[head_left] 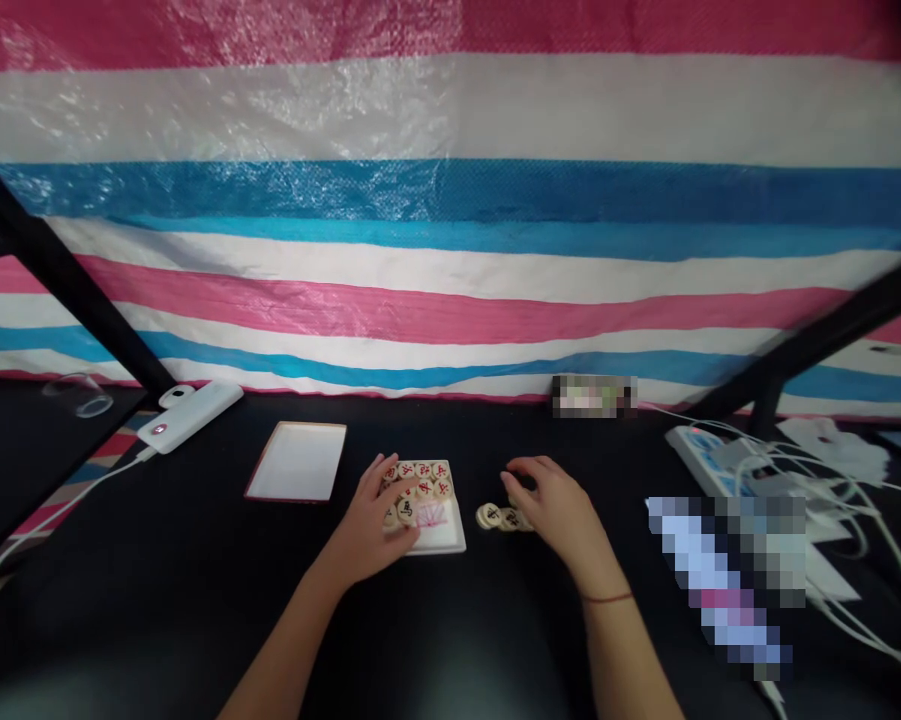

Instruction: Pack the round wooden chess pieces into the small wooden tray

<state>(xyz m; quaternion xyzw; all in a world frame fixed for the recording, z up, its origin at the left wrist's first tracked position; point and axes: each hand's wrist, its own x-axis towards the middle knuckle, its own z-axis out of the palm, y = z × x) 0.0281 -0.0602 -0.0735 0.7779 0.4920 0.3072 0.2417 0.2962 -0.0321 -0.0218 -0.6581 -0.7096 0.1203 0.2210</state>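
Note:
A shallow white box (459, 535) on the black table holds rows of round Chinese chess pieces (424, 487) with red and black characters. Its near right part shows a bare bottom with a pink pattern. Over the box's left side lies my left hand (371, 525), fingers spread across the pieces and thumb near the front edge. To the right, a few loose chess pieces (489, 516) lie on the table. My right hand (559, 505) is above them, its fingers curled and thumb close to the index finger. Anything between those fingertips is hidden.
A box lid (300, 462) lies left of the box. Farther left are a white power bank (191, 418) with a cable and a clear cup (90, 397). On the right are a power strip (697, 452), tangled white cables (840, 490) and a pixelated object (712, 580). Striped sheeting (450, 280) hangs behind.

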